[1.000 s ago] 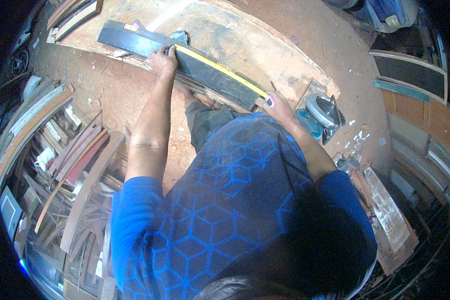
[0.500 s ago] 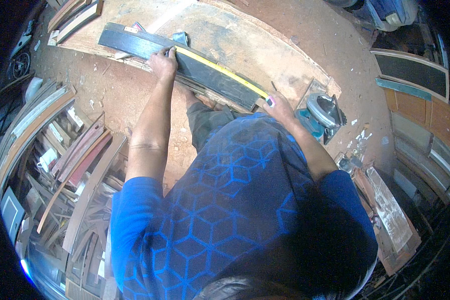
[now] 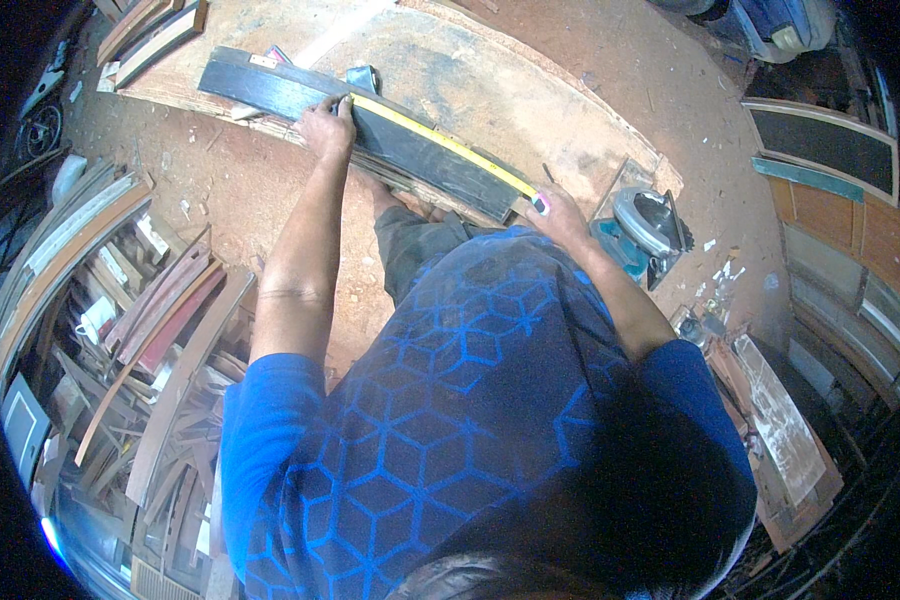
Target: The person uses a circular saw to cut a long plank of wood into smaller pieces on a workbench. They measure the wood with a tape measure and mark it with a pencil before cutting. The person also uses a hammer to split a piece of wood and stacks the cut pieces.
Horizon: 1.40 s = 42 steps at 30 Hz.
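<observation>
Tape-measure blade (image 3: 445, 139) remains stretched along the dark plank (image 3: 400, 143), unchanged this past second, so the measured span holds steady. Left hand (image 3: 326, 127) pinches its end partway along the plank; right hand (image 3: 558, 213) grips the case (image 3: 541, 204) at the plank's right end. No container is discernible beside the plank.

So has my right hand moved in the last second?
No, your right hand shows no visible shift either way against the circular saw, and still holds the yellow tape measure.
</observation>
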### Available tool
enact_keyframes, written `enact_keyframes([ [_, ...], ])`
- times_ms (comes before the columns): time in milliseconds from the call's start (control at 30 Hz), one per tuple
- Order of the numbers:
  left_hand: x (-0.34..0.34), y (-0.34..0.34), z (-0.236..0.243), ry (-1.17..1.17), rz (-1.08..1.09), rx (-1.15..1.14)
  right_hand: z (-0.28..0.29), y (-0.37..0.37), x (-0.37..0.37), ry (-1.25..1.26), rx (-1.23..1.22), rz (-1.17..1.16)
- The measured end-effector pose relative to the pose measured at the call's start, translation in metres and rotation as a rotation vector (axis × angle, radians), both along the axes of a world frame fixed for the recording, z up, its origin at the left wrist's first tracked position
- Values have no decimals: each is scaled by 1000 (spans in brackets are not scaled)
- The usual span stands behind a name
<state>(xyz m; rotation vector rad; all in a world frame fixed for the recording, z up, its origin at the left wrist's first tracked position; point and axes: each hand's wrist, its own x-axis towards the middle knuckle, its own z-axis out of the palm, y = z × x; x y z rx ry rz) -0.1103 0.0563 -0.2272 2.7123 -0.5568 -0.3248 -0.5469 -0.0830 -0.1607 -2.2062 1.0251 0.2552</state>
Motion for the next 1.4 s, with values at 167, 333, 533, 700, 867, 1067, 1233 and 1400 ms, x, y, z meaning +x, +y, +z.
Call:
enact_keyframes([
  [167, -28, -8, 68, 214, -55, -440, 0, -3, -6, 33, 6, -187],
  [333, -125, -10, 283, 946, -266, -546, 24, -10, 8, -244, 59, -408],
  [533, -202, -6, 472, 1529, -919, -920, 13, 5, 23, -323, 168, -552],
  [700, -215, -5, 502, 1647, -1182, -1094, 27, 23, 32, -282, 169, -538],
  [867, -202, 7, 506, 1616, -1323, -1169, 19, 40, 39, -281, 167, -611],
  [1067, -147, 27, 506, 1411, -1429, -1232, 39, 33, 92, -99, 119, -580],
  [1233, -45, 49, 463, 837, -1272, -989, -1, -6, 171, 83, -30, -431],
  [1400, 93, 74, 305, 681, -461, -595, -16, -22, 250, 102, -296, -339],
])
